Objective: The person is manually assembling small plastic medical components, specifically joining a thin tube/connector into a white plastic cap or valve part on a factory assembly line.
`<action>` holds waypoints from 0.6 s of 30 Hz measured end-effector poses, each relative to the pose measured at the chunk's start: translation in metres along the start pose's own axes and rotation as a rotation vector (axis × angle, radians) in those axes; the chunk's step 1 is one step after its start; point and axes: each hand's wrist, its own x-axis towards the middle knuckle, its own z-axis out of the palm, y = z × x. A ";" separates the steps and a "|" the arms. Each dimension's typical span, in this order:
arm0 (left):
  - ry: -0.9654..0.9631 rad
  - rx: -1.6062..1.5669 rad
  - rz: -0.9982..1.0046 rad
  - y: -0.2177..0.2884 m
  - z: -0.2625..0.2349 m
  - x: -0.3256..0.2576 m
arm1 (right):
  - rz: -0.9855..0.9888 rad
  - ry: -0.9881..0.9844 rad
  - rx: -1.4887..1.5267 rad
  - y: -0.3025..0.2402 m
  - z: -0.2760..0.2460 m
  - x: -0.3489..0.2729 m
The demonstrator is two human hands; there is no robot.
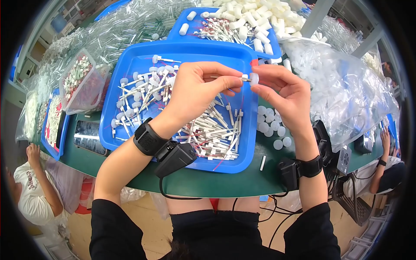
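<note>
My left hand (pixel 197 91) pinches a thin white stick part (pixel 229 78) by its end, held level above the blue tray (pixel 130 56). My right hand (pixel 286 93) grips a small white cap (pixel 254 78) between thumb and fingers, right at the stick's metal tip; the two parts touch or nearly touch. Both wrists wear black bands with small black boxes and cables. In the tray below lie several white sticks with red ends (pixel 212 132) and capped white pieces (pixel 138 91).
Loose white caps (pixel 271 128) lie on the green table right of the tray. A second blue tray (pixel 195 24) with white tubes sits behind. Clear bags of plastic parts (pixel 346 82) lie at right and back left. Other people sit at lower left and right.
</note>
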 end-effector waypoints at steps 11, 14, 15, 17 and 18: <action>0.102 0.009 0.050 0.003 0.007 -0.008 | 0.075 0.018 0.021 -0.002 0.009 -0.006; 0.113 0.007 0.078 0.003 0.007 -0.009 | 0.061 0.037 0.026 -0.003 0.012 -0.007; 0.112 0.016 0.094 0.004 0.008 -0.010 | 0.052 0.040 0.037 -0.004 0.013 -0.007; 0.114 0.029 0.112 0.004 0.009 -0.010 | 0.044 0.044 0.048 -0.004 0.013 -0.008; 0.116 0.043 0.130 0.004 0.009 -0.011 | 0.036 0.045 0.057 -0.003 0.013 -0.008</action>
